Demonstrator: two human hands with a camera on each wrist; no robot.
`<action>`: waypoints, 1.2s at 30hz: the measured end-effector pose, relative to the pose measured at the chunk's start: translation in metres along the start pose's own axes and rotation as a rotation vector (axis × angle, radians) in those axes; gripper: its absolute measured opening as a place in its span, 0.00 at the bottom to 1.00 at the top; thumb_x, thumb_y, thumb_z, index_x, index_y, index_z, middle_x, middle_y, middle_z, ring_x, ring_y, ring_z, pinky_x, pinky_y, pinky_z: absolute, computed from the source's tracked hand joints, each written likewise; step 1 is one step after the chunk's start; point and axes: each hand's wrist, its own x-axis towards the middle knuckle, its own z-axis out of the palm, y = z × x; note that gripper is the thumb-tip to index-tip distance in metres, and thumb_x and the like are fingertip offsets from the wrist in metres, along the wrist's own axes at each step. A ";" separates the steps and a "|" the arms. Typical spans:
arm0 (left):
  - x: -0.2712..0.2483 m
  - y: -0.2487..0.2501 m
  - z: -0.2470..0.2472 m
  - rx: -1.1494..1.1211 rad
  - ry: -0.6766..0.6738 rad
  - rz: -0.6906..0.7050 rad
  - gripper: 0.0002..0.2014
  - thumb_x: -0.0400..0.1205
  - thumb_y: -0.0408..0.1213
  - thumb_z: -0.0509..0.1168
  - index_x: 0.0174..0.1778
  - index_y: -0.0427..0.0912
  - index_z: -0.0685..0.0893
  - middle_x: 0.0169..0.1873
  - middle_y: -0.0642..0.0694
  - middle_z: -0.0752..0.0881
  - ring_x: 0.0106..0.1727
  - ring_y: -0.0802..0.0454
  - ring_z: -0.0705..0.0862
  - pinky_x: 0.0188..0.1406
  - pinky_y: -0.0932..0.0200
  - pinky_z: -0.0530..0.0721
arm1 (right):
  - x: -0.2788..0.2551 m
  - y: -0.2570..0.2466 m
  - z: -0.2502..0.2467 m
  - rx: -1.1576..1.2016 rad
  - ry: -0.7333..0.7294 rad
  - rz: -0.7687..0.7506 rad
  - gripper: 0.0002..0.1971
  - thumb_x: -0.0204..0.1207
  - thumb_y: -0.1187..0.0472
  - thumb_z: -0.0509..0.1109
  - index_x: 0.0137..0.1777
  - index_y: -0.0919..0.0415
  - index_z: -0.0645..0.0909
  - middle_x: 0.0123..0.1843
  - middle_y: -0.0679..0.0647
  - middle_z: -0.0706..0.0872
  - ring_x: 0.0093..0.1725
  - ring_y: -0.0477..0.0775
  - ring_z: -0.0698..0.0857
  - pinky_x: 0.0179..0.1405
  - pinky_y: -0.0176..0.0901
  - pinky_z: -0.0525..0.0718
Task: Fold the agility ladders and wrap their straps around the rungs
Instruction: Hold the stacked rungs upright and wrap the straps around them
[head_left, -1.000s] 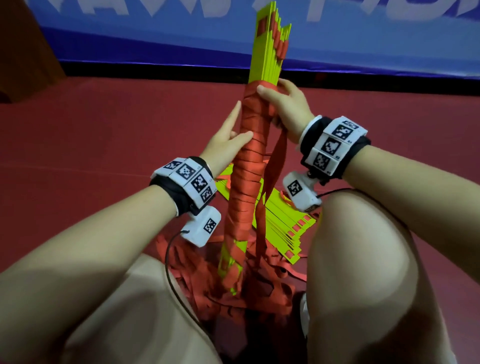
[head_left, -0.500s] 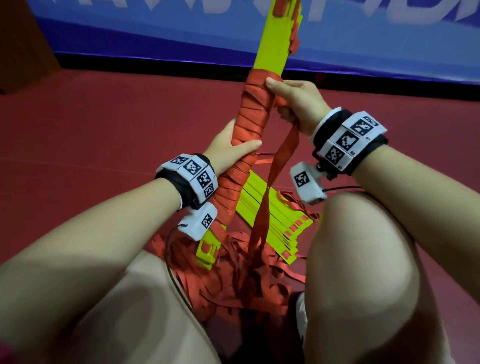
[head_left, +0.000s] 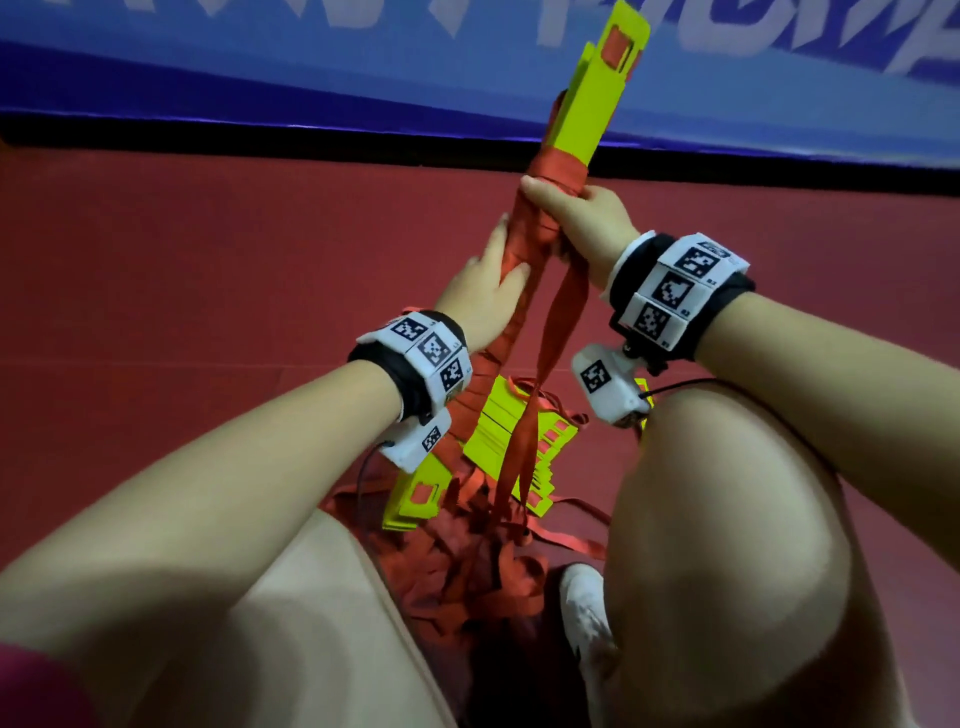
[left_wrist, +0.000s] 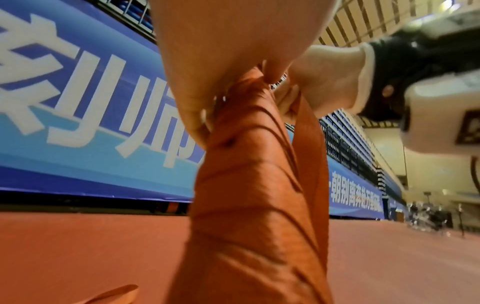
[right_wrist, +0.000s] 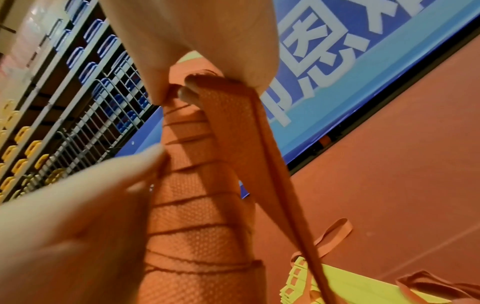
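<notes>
You're seated on a red floor (head_left: 182, 270); a blue banner (head_left: 311, 57) w/ white lettering runs along the far wall, and tiered seats show in the wrist views. Two ladder bundles: your left hand (head_left: 480, 291) wraps its fingers round the strap-wound rung bundle (head_left: 524, 249), held upright between your knees. Your right hand (head_left: 582, 215) clenches its top, pinching the loose strap (head_left: 550, 358). 2nd yellow rung stack (head_left: 511, 431) lies on the floor among tangled straps.

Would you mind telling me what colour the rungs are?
Bright yellow-green rungs; clearest in the head view.
</notes>
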 end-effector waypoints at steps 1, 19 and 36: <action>-0.001 0.004 0.000 -0.101 -0.032 0.006 0.31 0.87 0.46 0.55 0.86 0.54 0.51 0.67 0.37 0.82 0.62 0.43 0.84 0.63 0.53 0.79 | -0.002 -0.001 -0.005 0.024 0.016 -0.010 0.12 0.73 0.50 0.77 0.36 0.55 0.81 0.21 0.45 0.79 0.14 0.41 0.73 0.17 0.32 0.70; -0.020 0.006 -0.024 -0.759 -0.198 -0.149 0.17 0.76 0.50 0.69 0.58 0.49 0.82 0.56 0.37 0.86 0.55 0.43 0.86 0.57 0.48 0.83 | -0.018 -0.026 -0.014 0.306 -0.119 0.031 0.06 0.78 0.59 0.70 0.39 0.54 0.80 0.26 0.46 0.78 0.21 0.44 0.73 0.19 0.34 0.66; -0.035 0.013 -0.051 -0.090 0.091 -0.224 0.29 0.89 0.50 0.52 0.86 0.54 0.51 0.76 0.36 0.66 0.77 0.40 0.68 0.68 0.55 0.66 | -0.022 -0.040 0.043 -0.118 0.122 -0.020 0.21 0.65 0.39 0.74 0.44 0.58 0.83 0.39 0.54 0.88 0.40 0.58 0.87 0.43 0.50 0.84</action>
